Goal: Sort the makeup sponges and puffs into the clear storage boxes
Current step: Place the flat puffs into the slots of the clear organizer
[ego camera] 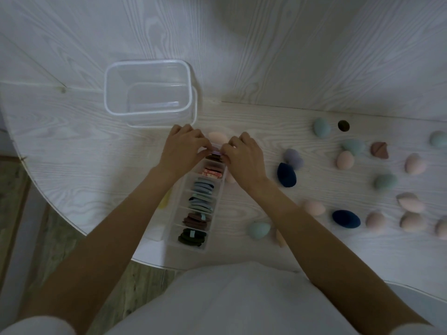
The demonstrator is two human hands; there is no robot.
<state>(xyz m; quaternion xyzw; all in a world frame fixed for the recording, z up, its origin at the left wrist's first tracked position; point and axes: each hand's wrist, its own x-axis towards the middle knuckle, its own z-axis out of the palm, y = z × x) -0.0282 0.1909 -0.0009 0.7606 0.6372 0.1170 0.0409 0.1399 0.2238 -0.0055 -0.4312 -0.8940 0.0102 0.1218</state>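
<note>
Closest to you, the long clear divided box (193, 204) runs away from your body across the white woodgrain table (72, 165). Its nearest compartment holds dark green puffs (192, 238), then brown puffs (197, 220), then two compartments of grey-blue puffs (203, 193), then a red-and-white patterned stack (212, 171), and another dark stack at the far end, partly hidden under your fingers.

To the right of the box, egg-shaped sponges lie loose and apart on the table: a mint sponge (258, 230) near your right forearm, a navy sponge (346, 219), pale pink ones toward the right edge, a second navy sponge (286, 175) just beside a lilac sponge (293, 158), and more mint and pink ones beyond. A brown wedge-shaped puff (379, 150) sits among them.

At the box's far end, your left hand (183, 148) and right hand (243, 155) meet, fingers curled, both pinching a thin pale puff (216, 151) right over the last compartment. A pink sponge (217, 137) lies on the table just behind your fingertips.

Farther off to the left, a large clear storage box (147, 89) stands open, seemingly resting on its lid.
</note>
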